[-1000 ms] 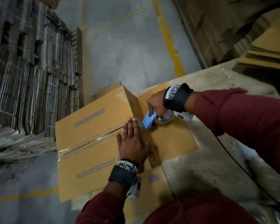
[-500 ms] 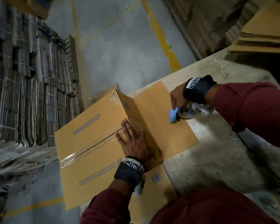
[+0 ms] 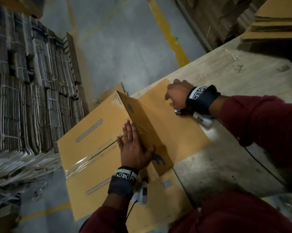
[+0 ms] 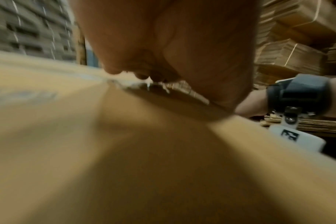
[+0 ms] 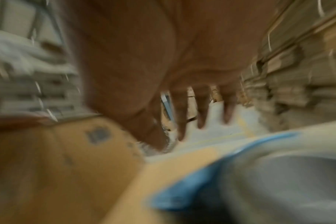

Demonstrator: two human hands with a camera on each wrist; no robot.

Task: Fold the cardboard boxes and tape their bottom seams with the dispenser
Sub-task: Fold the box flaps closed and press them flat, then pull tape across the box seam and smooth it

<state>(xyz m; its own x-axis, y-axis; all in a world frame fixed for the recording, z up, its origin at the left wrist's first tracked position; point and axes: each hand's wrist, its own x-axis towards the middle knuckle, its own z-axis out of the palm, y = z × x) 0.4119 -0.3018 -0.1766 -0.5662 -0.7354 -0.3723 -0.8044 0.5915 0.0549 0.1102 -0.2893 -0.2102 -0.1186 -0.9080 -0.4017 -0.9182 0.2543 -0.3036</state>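
A folded cardboard box (image 3: 91,148) stands bottom-up at the table's left edge, with clear tape (image 3: 84,162) along its bottom seam. My left hand (image 3: 133,147) lies flat on the bottom panel at the near end of the seam, thumb over the corner; the left wrist view shows its palm (image 4: 163,45) on the cardboard. A side flap (image 3: 175,137) lies out on the table. My right hand (image 3: 177,95) hovers above that flap's far edge with fingers (image 5: 201,106) spread and nothing in it. The blue tape dispenser (image 5: 201,174) lies under my wrist, only a blue tip (image 3: 177,111) showing.
The worn table (image 3: 226,157) stretches right and toward me, with a dark cable (image 3: 268,170) across it. Flat cardboard stacks (image 3: 276,22) sit at its far right corner. Bundled flat boxes (image 3: 24,98) fill the left. Grey floor with a yellow line (image 3: 172,37) lies beyond.
My right hand carried the dispenser from the seam's end out to the right, let it go, and now hovers above it. My left hand has stayed flat on the box.
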